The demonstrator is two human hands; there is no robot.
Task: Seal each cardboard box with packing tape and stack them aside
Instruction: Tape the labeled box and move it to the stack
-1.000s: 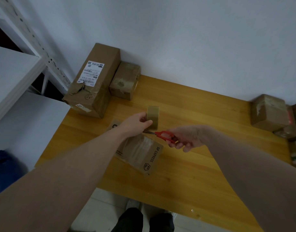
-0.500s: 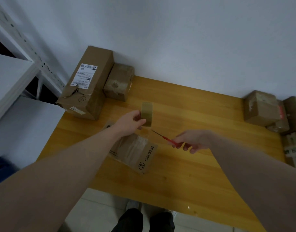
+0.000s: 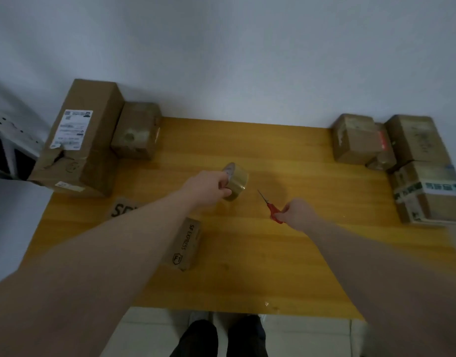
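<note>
I note scissors (image 3: 269,207), gripped in my right hand (image 3: 296,213), withdrawn from the tape roll (image 3: 234,181) my left hand (image 3: 209,188) clasps: strip cut, SF Express box (image 3: 185,244) apparently sealed.

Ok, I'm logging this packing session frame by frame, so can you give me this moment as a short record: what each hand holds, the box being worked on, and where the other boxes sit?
left hand: grips the brown roll of packing tape, above the table
right hand: holds the red-handled scissors, blades pointing away
box in work: small SF EXPRESS cardboard box, partly under the left forearm
other boxes: two at far left, several at far right
surface: yellow wooden table
</note>
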